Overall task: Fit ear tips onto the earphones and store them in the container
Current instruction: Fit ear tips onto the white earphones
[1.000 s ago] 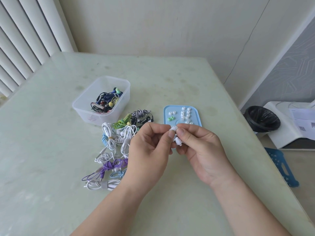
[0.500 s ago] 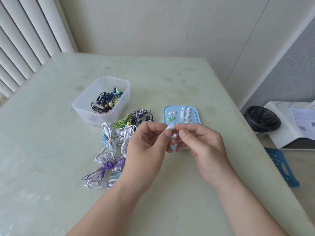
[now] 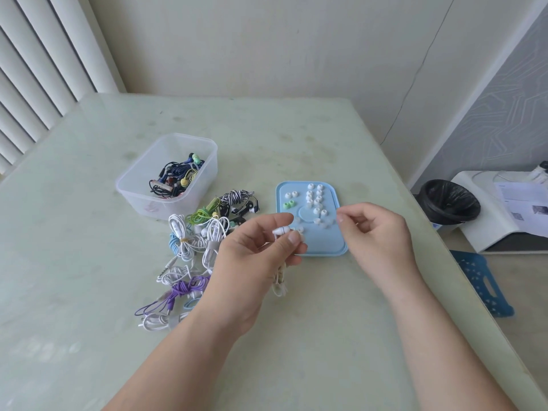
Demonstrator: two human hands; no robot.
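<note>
My left hand (image 3: 255,256) pinches a white earphone (image 3: 281,231) between thumb and fingers, and its bundled cable (image 3: 280,281) hangs below the palm. My right hand (image 3: 373,232) hovers over the right edge of the blue tray (image 3: 326,246), fingers loosely curled with nothing visibly held. Several white ear tips (image 3: 315,200) and two green ones (image 3: 289,204) lie on that tray. A clear plastic container (image 3: 142,179) at the back left holds several coiled earphones. A pile of bundled earphones (image 3: 195,244) lies between the container and my left hand.
The pale green table (image 3: 296,336) ends at a right edge. Beyond it on the floor are a black-lined bin (image 3: 450,201), a white unit with papers (image 3: 504,215) and a blue stool (image 3: 480,283). Blinds hang at the left.
My hands have come apart. The right hand let go of the earphone and moved right over the tray, while the left hand keeps hold of the earphone.
</note>
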